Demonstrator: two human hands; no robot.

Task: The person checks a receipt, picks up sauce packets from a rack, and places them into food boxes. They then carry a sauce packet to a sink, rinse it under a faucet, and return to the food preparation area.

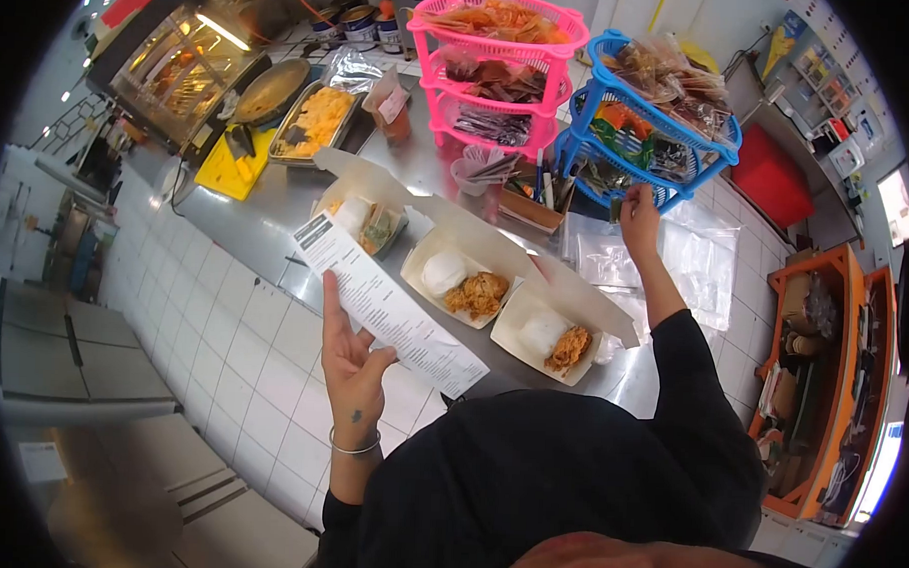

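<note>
My left hand [355, 366] holds a long printed order slip [393, 317] between its thumb and fingers, tilted over the counter's front edge. Three open cardboard meal boxes stand beyond it. The middle box [424, 295] and the right box [513, 336] each hold a white mound of rice and a piece of fried chicken [477, 295]. The left box [384, 243], partly covered by the slip, has rice and other food. At the lower part of the blue tiered basket rack [669, 168], my right hand [639, 222] pinches a small dark green packet [615, 211].
A pink tiered rack [498, 40] with packets stands at the back. Left of it are a food tray [315, 121], a yellow cutting board [233, 164] and a lit display warmer [171, 74]. Clear plastic bags [695, 267] lie at right, near an orange shelf [821, 397].
</note>
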